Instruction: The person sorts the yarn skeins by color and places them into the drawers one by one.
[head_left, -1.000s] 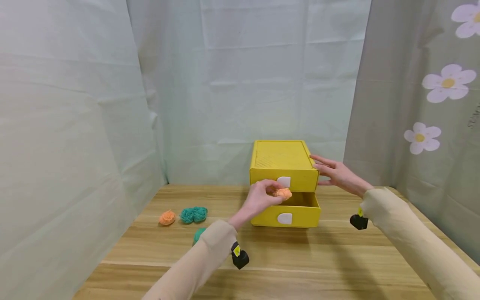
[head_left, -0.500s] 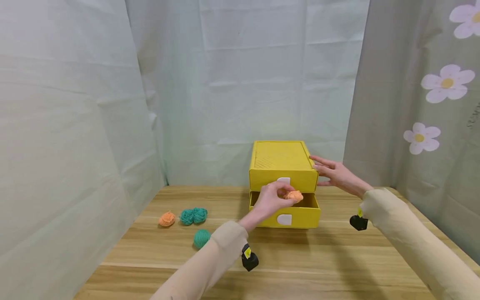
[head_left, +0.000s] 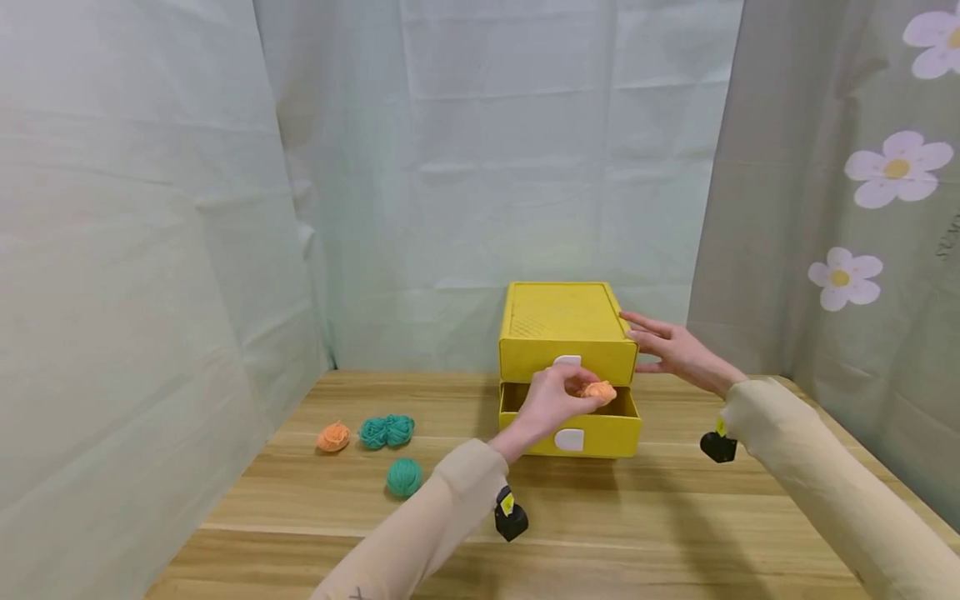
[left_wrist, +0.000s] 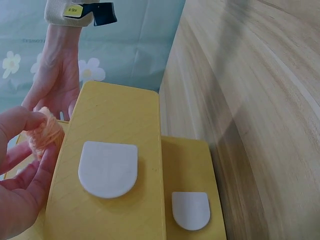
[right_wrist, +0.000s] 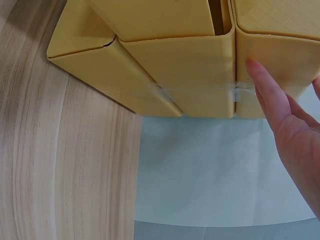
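My left hand (head_left: 551, 404) pinches a small orange yarn ball (head_left: 601, 392) between thumb and fingers, over the pulled-out drawer (head_left: 611, 436) of a yellow drawer cabinet (head_left: 562, 310). In the left wrist view the yarn ball (left_wrist: 46, 133) is at the inner side of that drawer's front, which bears a white handle (left_wrist: 108, 169). The drawer's inside is mostly hidden by the hand. My right hand (head_left: 681, 354) rests with straight fingers against the cabinet's right side near the top. In the right wrist view a fingertip of the right hand (right_wrist: 292, 130) touches the uppermost tier.
On the wooden table (head_left: 330, 533) to the left lie another orange yarn ball (head_left: 333, 437), a pair of teal yarn balls (head_left: 387, 432) side by side, and a green yarn ball (head_left: 404, 477). A lower drawer with a white handle (left_wrist: 191, 210) is pushed in. Curtains (head_left: 525, 167) surround the table.
My left hand has carried the orange yarn ball rightward and slightly down over the pulled-out drawer. The green yarn ball has come fully into sight from behind the forearm. My right hand stays put.
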